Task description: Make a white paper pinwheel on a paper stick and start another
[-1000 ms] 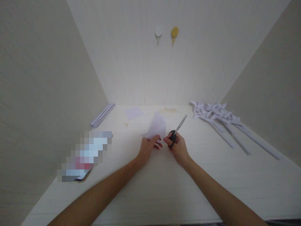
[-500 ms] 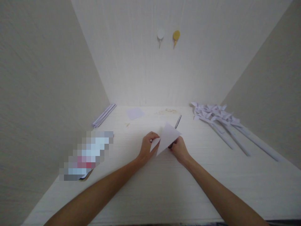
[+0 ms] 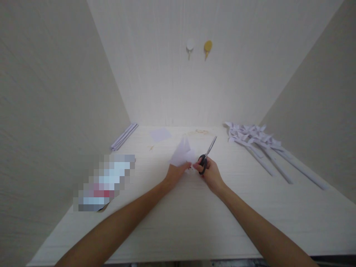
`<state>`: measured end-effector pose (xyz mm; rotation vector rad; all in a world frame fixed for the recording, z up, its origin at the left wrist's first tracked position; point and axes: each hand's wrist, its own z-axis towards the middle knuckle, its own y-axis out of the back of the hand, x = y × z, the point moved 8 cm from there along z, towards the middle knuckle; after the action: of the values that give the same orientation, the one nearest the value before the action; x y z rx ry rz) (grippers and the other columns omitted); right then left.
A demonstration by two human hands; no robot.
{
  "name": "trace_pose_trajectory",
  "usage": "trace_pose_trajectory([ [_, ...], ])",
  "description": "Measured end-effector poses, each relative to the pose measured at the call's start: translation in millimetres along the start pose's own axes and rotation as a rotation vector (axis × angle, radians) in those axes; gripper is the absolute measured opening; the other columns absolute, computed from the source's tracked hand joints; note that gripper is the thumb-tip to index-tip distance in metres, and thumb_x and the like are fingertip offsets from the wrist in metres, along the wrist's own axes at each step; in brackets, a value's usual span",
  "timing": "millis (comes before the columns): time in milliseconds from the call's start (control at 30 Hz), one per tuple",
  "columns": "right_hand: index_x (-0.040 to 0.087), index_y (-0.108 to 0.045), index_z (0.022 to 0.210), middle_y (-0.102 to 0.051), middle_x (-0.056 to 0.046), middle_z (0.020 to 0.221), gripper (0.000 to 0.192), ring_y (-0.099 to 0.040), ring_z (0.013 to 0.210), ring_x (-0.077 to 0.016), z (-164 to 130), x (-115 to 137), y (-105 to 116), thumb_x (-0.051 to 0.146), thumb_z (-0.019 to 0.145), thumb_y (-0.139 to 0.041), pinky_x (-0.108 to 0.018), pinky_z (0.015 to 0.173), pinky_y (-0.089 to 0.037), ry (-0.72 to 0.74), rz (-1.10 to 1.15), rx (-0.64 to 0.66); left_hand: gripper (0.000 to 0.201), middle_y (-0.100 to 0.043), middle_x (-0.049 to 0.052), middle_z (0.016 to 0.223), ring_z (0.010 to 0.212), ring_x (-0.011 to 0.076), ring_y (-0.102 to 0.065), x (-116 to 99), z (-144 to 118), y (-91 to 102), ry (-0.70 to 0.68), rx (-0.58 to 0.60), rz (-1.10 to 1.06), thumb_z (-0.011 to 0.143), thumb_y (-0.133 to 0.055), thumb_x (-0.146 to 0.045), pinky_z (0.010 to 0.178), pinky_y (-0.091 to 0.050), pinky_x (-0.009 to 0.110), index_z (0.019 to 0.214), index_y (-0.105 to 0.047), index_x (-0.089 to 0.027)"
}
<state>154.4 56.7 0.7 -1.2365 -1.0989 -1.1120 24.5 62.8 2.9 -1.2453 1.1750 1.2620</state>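
- Paper (image 3: 183, 154), folded and pale, is pinched at its lower edge by the left hand (image 3: 175, 173), fingers closed on it, raised just above the table (image 3: 194, 222) so the blades can reach it.
- Right hand (image 3: 211, 174) grips the scissors (image 3: 207, 155) through the black loops, blades pointing away, nearly closed.
- Paper pinwheels (image 3: 258, 141) lie well apart at right.
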Motion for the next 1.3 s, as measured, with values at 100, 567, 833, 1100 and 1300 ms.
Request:
trace_pose_trajectory([
  [100,0.018,-0.043,0.064,-0.045,0.009,0.047,0.024,-0.032,0.035,-0.0035,0.3,-1.3,1.0,0.027,0.06,-0.064,-0.017,0.033,-0.023,-0.014,0.042,0.005,0.01,-0.062,0.001,0.067,0.065,0.0149,-0.055,2.4,0.0,3.1,0.023,-0.04,-0.027,0.055,-0.063,-0.026,0.067,-0.043,0.028,0.057,-0.057,-0.017],
  [567,0.017,-0.048,0.058,-0.052,0.006,0.054,0.03,-0.039,0.04,-0.0042,-0.4,-4.2,-1.1,0.023,0.045,-0.074,-0.018,0.036,-0.025,-0.023,0.055,0.003,0.01,-0.064,0.0,0.065,0.066,0.0161,-0.058,0.3,-1.7,7.2,0.058,-0.098,-0.045,0.055,-0.064,-0.024,0.069,-0.044,0.03,0.058,-0.059,-0.016],
  [833,0.018,-0.047,0.06,-0.045,0.008,0.05,0.029,-0.032,0.035,-0.0033,0.7,-6.5,2.8,0.026,0.049,-0.073,-0.019,0.033,-0.022,-0.019,0.009,-0.031,0.014,-0.066,0.004,0.075,0.075,0.0184,-0.06,-3.8,-5.7,4.2,0.051,-0.061,-0.022,0.057,-0.064,-0.026,0.075,-0.043,0.033,0.065,-0.061,-0.016],
  [1100,0.017,-0.047,0.059,-0.044,0.008,0.049,0.029,-0.034,0.04,-0.0042,0.8,-4.6,4.6,0.025,0.05,-0.073,-0.018,0.037,-0.024,0.012,-0.025,-0.054,0.013,-0.067,0.005,0.078,0.078,0.0203,-0.06,-1.2,-4.7,3.7,0.033,-0.046,-0.016,0.057,-0.064,-0.026,0.079,-0.043,0.035,0.066,-0.062,-0.017],
  [1300,0.017,-0.047,0.059,-0.043,0.008,0.048,0.03,-0.034,0.04,-0.0045,2.3,-7.3,6.0,0.027,0.049,-0.073,-0.019,0.038,-0.025,0.017,-0.033,-0.061,0.008,-0.066,0.004,0.071,0.08,0.0204,-0.06,-4.3,-6.8,4.0,0.041,-0.054,-0.013,0.057,-0.064,-0.024,0.08,-0.043,0.036,0.058,-0.06,-0.017],
])
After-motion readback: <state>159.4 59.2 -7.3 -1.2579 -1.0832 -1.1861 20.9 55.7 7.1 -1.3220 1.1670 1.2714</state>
